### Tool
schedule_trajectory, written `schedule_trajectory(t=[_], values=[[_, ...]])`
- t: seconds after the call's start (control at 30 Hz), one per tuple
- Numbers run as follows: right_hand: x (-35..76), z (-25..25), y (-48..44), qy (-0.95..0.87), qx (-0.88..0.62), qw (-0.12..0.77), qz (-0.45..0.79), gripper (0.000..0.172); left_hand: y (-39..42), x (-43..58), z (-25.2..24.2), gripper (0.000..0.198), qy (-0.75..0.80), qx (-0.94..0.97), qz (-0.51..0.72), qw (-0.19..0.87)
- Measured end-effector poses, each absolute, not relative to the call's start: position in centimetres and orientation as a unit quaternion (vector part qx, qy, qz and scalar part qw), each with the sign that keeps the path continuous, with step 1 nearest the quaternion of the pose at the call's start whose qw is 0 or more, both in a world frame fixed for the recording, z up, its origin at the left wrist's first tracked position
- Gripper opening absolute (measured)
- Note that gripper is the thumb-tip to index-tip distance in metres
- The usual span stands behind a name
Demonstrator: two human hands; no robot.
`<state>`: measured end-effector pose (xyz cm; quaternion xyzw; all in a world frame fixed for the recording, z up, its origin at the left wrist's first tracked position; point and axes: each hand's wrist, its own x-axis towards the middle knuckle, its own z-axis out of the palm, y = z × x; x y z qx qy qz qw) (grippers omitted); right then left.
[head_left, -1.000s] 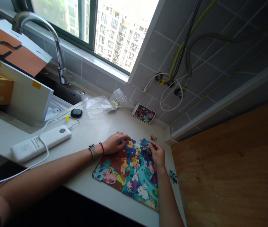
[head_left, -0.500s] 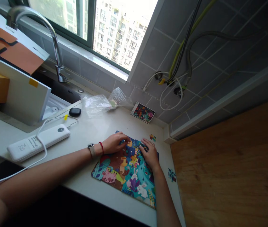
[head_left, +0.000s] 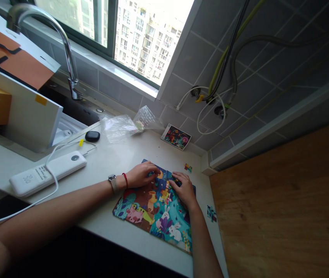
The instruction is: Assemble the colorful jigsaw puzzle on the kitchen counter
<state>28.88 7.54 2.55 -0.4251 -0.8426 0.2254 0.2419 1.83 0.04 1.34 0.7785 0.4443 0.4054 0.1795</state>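
Observation:
A colourful jigsaw puzzle [head_left: 164,210] with rabbits and other animals lies flat on the white counter. My left hand [head_left: 143,175] rests on its upper left part, fingers apart and slightly bent, holding nothing visible. On the upper right part lies my right hand [head_left: 184,188], its fingers spread over the pieces with nothing seen in them. One loose piece [head_left: 188,168] sits just beyond the puzzle's far right corner. Another loose piece or small group [head_left: 211,213] lies right of my right forearm. A picture card [head_left: 176,136] leans against the tiled wall.
On the left are a white power bank [head_left: 48,173] with a cable, a black case [head_left: 92,136] and an open box [head_left: 31,108] by the sink. Clear plastic bags [head_left: 120,127] lie behind. A wooden panel [head_left: 283,200] borders the counter's right side.
The fingers of my right hand have shifted slightly down and nearer to me on the puzzle. My left hand has stayed in nearly the same place.

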Motion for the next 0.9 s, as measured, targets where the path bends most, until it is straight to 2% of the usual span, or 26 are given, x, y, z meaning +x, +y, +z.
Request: schedule_trajectory(t=[0.17,0.33,0.4,0.9], values=[[28.8,2.7,7.4,-0.843,-0.427,0.241,0.222,0.023,-0.3,1.9,1.5,0.023,0.423,0.826,0.345,0.14],[28.9,2.5,7.4,-0.84,-0.434,0.242,0.219,0.024,-0.5,3.6,0.3,0.059,0.396,0.865,0.281,0.125],[29.0,2.5,7.4,-0.837,-0.439,0.242,0.218,0.026,-0.5,4.2,-0.1,0.066,0.397,0.869,0.266,0.129],[29.5,1.8,7.9,-0.832,-0.457,0.229,0.218,0.029,-0.4,4.5,-0.3,0.064,0.421,0.864,0.234,0.144]])
